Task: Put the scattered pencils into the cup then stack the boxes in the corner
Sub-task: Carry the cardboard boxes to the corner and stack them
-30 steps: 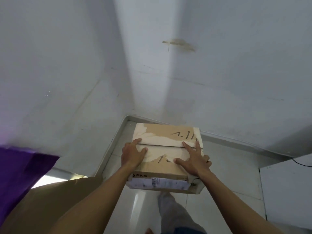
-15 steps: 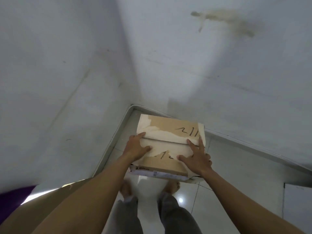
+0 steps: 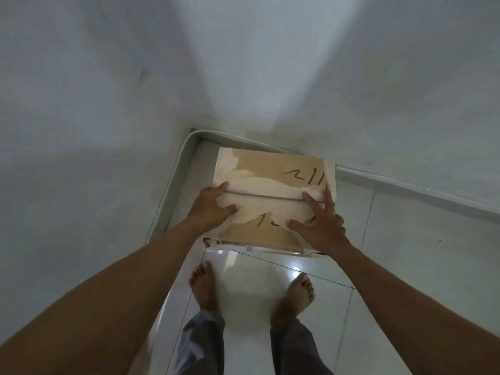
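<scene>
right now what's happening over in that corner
A barefoot person faces the corner of a white-walled room, holding a brown cardboard box with torn pale tape and black marker scrawl close to it. The left hand grips the box's left edge. The right hand lies spread on its top near the right edge. Whether the box rests on the glossy white tiled floor is unclear. No pencils or cup are in view.
</scene>
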